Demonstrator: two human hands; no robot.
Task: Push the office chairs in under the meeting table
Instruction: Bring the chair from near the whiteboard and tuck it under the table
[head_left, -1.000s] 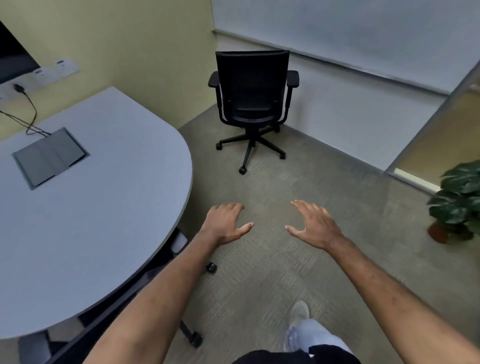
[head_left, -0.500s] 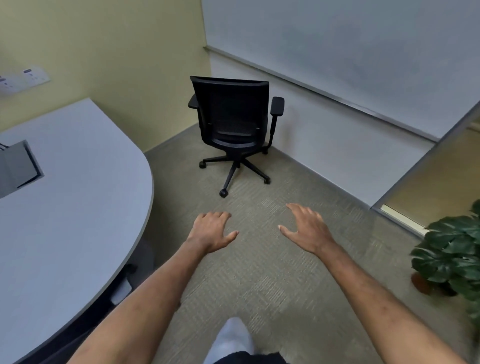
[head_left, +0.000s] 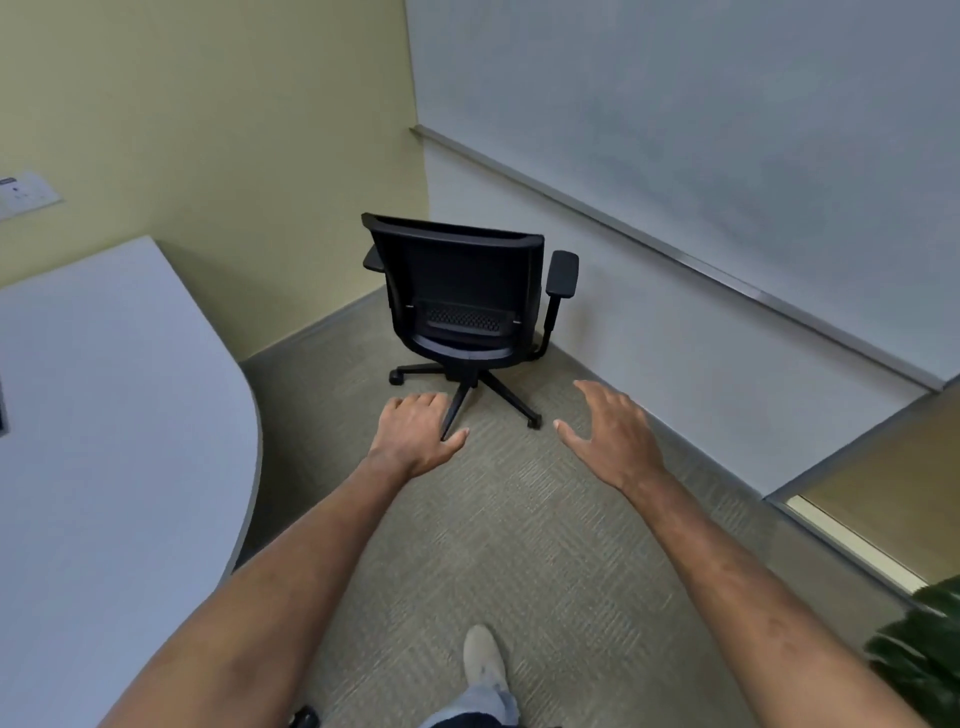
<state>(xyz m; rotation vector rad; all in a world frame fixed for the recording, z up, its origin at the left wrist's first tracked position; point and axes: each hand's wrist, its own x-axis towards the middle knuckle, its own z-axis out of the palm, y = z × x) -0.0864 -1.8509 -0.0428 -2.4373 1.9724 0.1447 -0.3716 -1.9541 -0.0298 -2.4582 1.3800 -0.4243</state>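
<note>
Here, one black office chair (head_left: 462, 306) stands in the room's corner, its back to the camera, well apart from the single grey worktop (head_left: 114, 415) at left. Two bare hands reach out: the left hand (head_left: 415, 434) and right hand (head_left: 613, 434) have fingers loosely spread, holding nothing. One shoe (head_left: 483, 660) shows below. The left hand hides one chair caster; the worktop, a wall plate (head_left: 23, 193) and a potted plant (head_left: 919, 660) are cut off.
</note>
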